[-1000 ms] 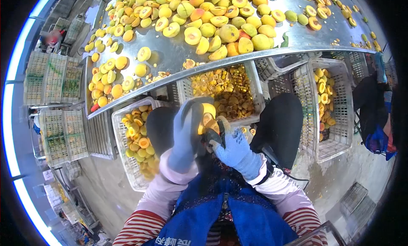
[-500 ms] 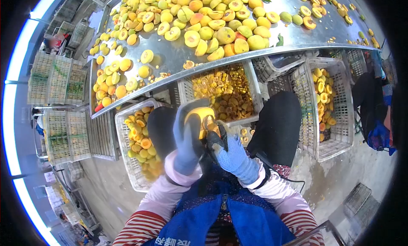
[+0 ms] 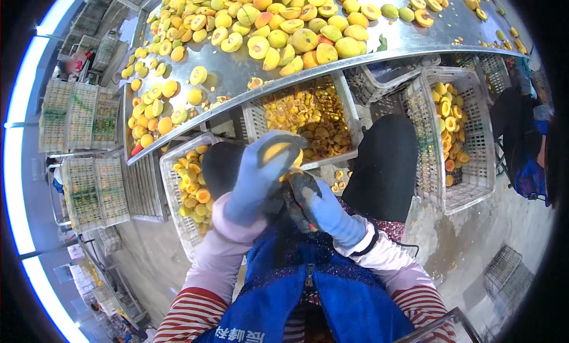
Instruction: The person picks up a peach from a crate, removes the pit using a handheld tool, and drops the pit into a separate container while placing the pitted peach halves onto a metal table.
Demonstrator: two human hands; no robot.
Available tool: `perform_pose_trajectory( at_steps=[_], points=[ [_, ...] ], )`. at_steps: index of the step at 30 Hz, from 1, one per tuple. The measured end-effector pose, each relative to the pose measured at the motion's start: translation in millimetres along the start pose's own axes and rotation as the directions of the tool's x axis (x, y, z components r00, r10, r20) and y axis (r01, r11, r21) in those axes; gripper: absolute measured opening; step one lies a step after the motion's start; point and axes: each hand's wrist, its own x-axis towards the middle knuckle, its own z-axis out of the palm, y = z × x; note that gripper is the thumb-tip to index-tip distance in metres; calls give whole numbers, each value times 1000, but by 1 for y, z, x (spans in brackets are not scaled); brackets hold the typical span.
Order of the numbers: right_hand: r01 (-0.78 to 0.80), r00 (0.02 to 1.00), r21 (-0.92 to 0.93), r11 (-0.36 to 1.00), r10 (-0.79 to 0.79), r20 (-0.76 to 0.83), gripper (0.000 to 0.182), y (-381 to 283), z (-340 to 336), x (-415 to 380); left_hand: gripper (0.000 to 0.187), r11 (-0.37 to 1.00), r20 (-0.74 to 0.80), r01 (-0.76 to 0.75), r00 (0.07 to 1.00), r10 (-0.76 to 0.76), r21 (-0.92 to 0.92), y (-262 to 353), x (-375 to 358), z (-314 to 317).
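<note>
Both hands wear blue gloves with dark palms and meet above my lap. My left hand (image 3: 256, 176) is wrapped round a yellow peach (image 3: 277, 154), its fingers over the top. My right hand (image 3: 323, 209) is closed just to the right, its fingertips near the peach's lower side. It grips something dark with a small red spot, too hidden to identify. Beyond the hands, a crate of pits and scraps (image 3: 255, 119) stands under the edge of the metal table (image 3: 231, 76). Many whole and halved peaches (image 3: 305, 40) are heaped on that table.
A crate of peach halves (image 3: 182, 227) is beside my left knee; another crate (image 3: 474, 183) with halves stands right of my right knee (image 3: 385, 159). Stacked crates (image 3: 89, 115) are at the far left. Another person's dark-clothed leg (image 3: 508, 126) shows at the far right.
My left hand has turned and its fingers now cover more of the peach. My right hand has shifted slightly. The view has moved a little.
</note>
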Motion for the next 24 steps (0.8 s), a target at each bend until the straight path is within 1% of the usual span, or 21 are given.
perform_pose_trajectory(
  at_steps=[1,2,3,4,5,6,7,8,9,11,12,13,15,16,18,19,20,22,23,24],
  points=[
    [-115,992,143,983,106,67,38,-1,-3,0,19,988,-10,-124,992,126,90,-6,1,3],
    [-240,969,270,933,211,132,42,-1,-5,1,18,954,-5,-244,969,248,175,-13,3,4],
    [-372,925,412,832,298,235,45,-3,-6,-1,22,947,17,-279,960,280,160,-20,3,4],
    [-500,865,522,691,361,350,48,-5,-7,-4,22,975,26,-220,975,219,15,-23,2,5],
    [-528,846,604,597,314,430,51,-7,-8,-6,23,980,43,-155,986,162,-128,-25,1,5],
    [-558,826,630,541,287,485,51,-4,-10,-7,24,960,66,-87,992,108,-265,-27,0,5],
    [-589,803,650,480,257,538,51,2,-14,-7,27,948,76,-67,993,95,-310,-29,0,6],
    [-617,781,667,418,218,586,51,3,-12,-6,27,946,59,-51,996,73,-319,-30,-2,7],
    [-620,785,697,362,311,536,52,-3,-9,-9,27,944,44,-38,997,56,-328,-30,-1,10],
    [-591,804,676,440,390,449,50,-11,-5,-10,25,924,22,-28,999,39,-382,-39,-3,10],
    [-575,813,663,479,424,398,48,-13,-5,-9,25,940,36,-44,998,60,-339,-43,-1,7],
    [-573,820,600,559,401,408,48,-12,-6,-6,25,953,50,-66,995,84,-295,-47,1,4],
    [-580,813,565,586,461,356,50,-7,-7,-6,27,970,59,-79,994,95,-232,-50,1,1],
    [-584,809,546,601,486,331,51,-7,-6,-4,27,969,37,-117,991,128,-216,-50,0,1],
    [-579,814,598,555,428,392,51,-6,-1,-4,28,966,-2,-180,983,183,-183,-52,-4,1],
    [-574,818,626,527,396,417,51,-4,1,-6,29,957,15,-218,974,224,-190,-54,-2,0],
    [-599,801,649,469,354,483,51,-3,1,-6,29,938,58,-164,980,190,-304,-53,0,1],
    [-656,755,674,341,261,602,51,4,-3,-6,29,858,147,-38,980,131,-512,-53,-2,3],
    [-676,734,682,279,179,655,51,9,-5,-4,29,865,66,-56,993,102,-499,-47,-8,12],
    [-655,753,699,287,182,632,48,7,-4,-4,31,873,-16,-70,997,72,-482,-40,-15,20]
  ],
)
